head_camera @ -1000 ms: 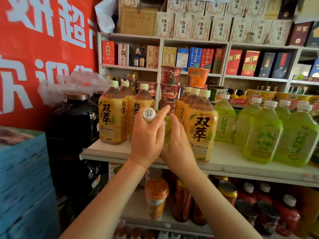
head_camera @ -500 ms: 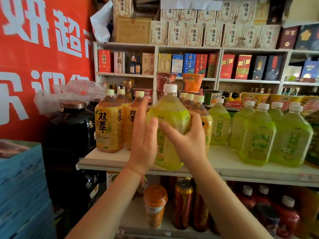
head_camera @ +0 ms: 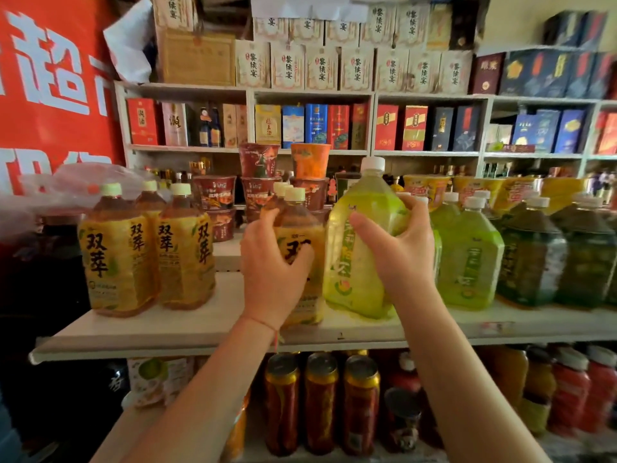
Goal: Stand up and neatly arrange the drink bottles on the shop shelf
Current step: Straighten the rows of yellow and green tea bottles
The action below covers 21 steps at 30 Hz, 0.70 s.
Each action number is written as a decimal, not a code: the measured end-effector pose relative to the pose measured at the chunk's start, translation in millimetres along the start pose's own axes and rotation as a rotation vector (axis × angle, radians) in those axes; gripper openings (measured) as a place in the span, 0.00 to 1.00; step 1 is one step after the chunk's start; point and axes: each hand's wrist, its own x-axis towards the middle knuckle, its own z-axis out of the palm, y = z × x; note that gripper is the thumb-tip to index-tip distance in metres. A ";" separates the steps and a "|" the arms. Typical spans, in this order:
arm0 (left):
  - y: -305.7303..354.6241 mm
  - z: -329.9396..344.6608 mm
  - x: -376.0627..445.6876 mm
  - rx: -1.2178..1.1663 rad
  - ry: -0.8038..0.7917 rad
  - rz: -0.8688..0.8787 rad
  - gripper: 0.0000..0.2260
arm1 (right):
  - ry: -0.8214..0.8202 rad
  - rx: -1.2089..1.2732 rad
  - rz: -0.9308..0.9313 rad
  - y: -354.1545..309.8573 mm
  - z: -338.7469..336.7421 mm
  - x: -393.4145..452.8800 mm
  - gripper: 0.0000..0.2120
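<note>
My right hand (head_camera: pixel 397 252) reaches up from lower right w/ forearm angled inward, thumb on the near face and fingers curled round the shoulder of the pale green plastic drink bottle w/ white cap (head_camera: pixel 359 245), which stands upright at the front of the white shop shelf (head_camera: pixel 187 332), approx mid-shelf. My left hand (head_camera: pixel 272 272) comes up from lower left, fingers bent and clamped on the amber-yellow tea bottle w/ cream cap (head_camera: pixel 302 228) just beside it on the left; both bottle bases look to rest on the board.

wall: red banner (head_camera: pixel 50 95) with white characters, left | back: white shelving (head_camera: pixel 427 99) of boxed goods | upper right: cream wall (head_camera: pixel 521 18)
</note>
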 end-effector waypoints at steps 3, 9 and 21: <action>5.4 14.8 -4.1 0.195 0.061 0.042 0.38 | 0.054 -0.140 -0.065 22.6 -2.0 11.3 0.36; 8.6 28.6 -8.2 0.403 0.111 -0.020 0.50 | 0.056 -0.302 -0.179 57.9 13.7 15.5 0.38; 8.2 27.7 -13.6 0.311 0.120 -0.093 0.47 | -0.090 -0.430 -0.191 83.7 28.6 19.8 0.36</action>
